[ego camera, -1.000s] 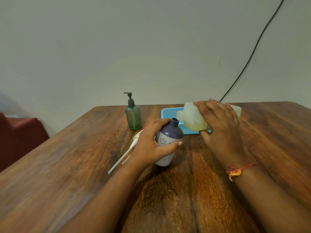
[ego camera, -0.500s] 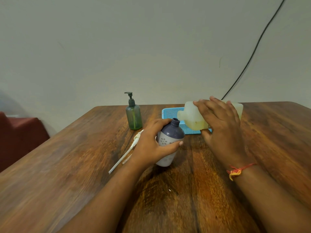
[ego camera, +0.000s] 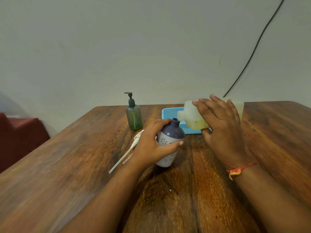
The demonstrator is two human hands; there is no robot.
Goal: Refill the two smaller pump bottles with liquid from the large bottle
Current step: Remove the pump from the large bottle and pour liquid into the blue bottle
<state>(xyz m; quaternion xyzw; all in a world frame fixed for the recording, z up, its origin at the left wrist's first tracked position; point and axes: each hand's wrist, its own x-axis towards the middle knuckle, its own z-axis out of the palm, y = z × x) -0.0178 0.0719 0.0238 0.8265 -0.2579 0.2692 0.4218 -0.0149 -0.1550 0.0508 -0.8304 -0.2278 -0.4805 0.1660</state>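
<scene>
My left hand (ego camera: 151, 145) grips the purple and white bottle (ego camera: 170, 140), which stands on the table tilted to the right, its neck open with no pump on it. My right hand (ego camera: 220, 125) holds the large translucent bottle (ego camera: 191, 115) almost on its side, yellowish liquid pooled low in it. Its spout points left, just above and right of the purple bottle's mouth. The white pump with its long tube (ego camera: 126, 153) lies on the table behind my left hand. The green pump bottle (ego camera: 133, 115) stands upright further back, pump on.
A blue mesh tray (ego camera: 170, 112) sits behind the bottles near the table's (ego camera: 67, 165) far edge. A black cable (ego camera: 252, 52) runs down the wall at the right. A dark red seat (ego camera: 21, 133) stands left of the table.
The large bottle has tipped and risen slightly, its spout staying close to the purple bottle's mouth. My left hand keeps its hold on the purple bottle in the same place.
</scene>
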